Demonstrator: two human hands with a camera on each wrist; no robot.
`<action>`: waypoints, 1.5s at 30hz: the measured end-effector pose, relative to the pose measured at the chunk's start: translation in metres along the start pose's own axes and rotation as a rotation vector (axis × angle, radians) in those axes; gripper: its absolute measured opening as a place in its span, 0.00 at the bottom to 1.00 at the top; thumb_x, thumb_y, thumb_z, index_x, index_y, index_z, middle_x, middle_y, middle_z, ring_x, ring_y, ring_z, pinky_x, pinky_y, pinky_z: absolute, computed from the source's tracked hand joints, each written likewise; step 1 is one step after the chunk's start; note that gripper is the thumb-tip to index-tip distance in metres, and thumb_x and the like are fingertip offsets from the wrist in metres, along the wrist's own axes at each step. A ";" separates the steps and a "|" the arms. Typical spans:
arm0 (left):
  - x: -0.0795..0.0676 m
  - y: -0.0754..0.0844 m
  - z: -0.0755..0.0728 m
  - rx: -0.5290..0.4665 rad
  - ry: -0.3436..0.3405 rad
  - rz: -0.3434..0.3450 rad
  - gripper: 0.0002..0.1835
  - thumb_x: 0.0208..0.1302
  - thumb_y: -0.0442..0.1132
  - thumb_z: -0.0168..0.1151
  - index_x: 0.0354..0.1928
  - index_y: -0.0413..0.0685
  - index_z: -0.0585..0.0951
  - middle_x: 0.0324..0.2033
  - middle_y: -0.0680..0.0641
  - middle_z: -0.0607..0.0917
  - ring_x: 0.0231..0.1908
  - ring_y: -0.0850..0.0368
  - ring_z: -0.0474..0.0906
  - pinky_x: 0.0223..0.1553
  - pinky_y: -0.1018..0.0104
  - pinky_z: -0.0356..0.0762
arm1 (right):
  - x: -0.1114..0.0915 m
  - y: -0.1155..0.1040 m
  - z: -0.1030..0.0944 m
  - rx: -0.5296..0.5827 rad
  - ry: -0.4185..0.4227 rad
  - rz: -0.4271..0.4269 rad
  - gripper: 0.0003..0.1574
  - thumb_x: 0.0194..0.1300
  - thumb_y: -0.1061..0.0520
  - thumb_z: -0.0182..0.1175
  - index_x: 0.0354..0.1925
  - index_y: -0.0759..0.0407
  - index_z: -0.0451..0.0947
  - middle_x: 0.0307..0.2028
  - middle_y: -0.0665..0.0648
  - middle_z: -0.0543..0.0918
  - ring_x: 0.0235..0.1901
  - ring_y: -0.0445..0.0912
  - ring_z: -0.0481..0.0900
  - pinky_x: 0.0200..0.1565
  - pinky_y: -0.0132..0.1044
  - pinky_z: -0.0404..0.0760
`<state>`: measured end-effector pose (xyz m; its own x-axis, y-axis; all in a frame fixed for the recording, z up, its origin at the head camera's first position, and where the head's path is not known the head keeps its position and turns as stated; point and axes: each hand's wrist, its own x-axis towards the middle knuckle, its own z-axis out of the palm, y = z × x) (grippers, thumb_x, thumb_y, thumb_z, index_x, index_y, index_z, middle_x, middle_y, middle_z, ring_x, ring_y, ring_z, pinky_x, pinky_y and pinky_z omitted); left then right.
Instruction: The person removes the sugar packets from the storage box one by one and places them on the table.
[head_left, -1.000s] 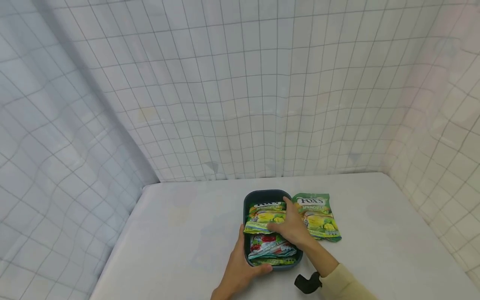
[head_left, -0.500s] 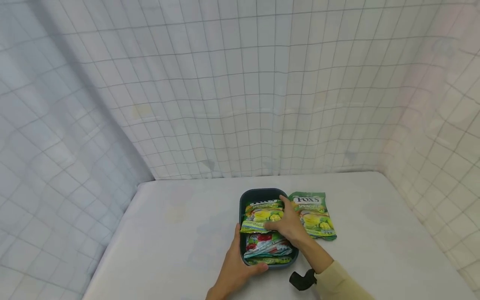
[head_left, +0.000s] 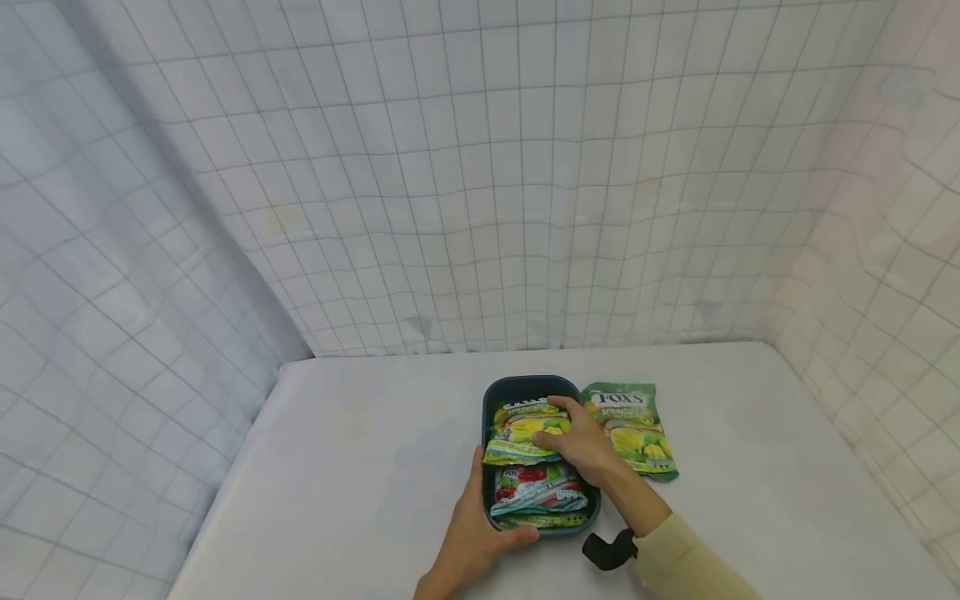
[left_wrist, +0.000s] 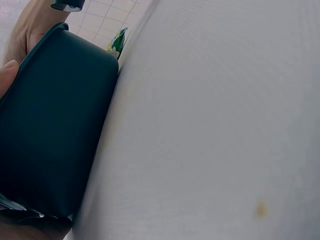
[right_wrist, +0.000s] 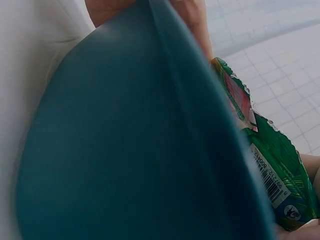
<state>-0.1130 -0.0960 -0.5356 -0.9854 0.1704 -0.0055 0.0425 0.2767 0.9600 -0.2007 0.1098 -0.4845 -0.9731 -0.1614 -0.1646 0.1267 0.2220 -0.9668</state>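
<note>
A dark teal plastic bin stands on the table, holding several candy bags. My left hand grips its near left corner, fingers along the left side and thumb at the near rim. Inside the far part lies a green and yellow candy bag, marked FOX'S. My right hand reaches over the bin's right side and grips this bag, thumb on its front. A red and pale-blue candy bag lies nearer, with a green bag below it. The right wrist view shows the held bag's barcode side above the rim.
A second FOX'S candy bag lies flat on the white table, just right of the bin. A black curved piece sits by the right wrist. White gridded cloth walls rise behind and at both sides.
The right thumb and fingers have shifted slightly on the candy bag, with the far fingers now more bent. The left hand keeps its hold on the bin. The head view sways a little.
</note>
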 end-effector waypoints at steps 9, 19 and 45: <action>0.000 0.004 0.000 -0.019 0.002 -0.009 0.71 0.50 0.52 0.83 0.83 0.52 0.39 0.74 0.49 0.64 0.70 0.52 0.64 0.69 0.45 0.61 | -0.005 0.001 -0.003 0.003 0.008 -0.014 0.45 0.63 0.61 0.72 0.74 0.57 0.65 0.75 0.70 0.57 0.69 0.69 0.63 0.54 0.58 0.78; -0.001 0.002 0.000 -0.039 -0.005 -0.002 0.71 0.50 0.50 0.83 0.83 0.53 0.38 0.73 0.52 0.67 0.68 0.57 0.67 0.68 0.51 0.65 | -0.011 -0.003 -0.010 -0.023 0.006 -0.046 0.45 0.62 0.60 0.73 0.74 0.51 0.67 0.77 0.67 0.52 0.74 0.69 0.49 0.62 0.66 0.69; 0.000 0.004 0.002 -0.038 0.005 0.001 0.71 0.50 0.51 0.83 0.82 0.51 0.38 0.76 0.49 0.63 0.73 0.52 0.60 0.70 0.45 0.59 | -0.025 -0.007 -0.053 0.087 -0.047 -0.148 0.51 0.62 0.59 0.73 0.77 0.51 0.60 0.80 0.63 0.43 0.78 0.62 0.33 0.67 0.64 0.62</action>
<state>-0.1121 -0.0931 -0.5323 -0.9861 0.1661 -0.0030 0.0377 0.2408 0.9698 -0.1871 0.1636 -0.4628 -0.9724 -0.2319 -0.0260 0.0006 0.1088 -0.9941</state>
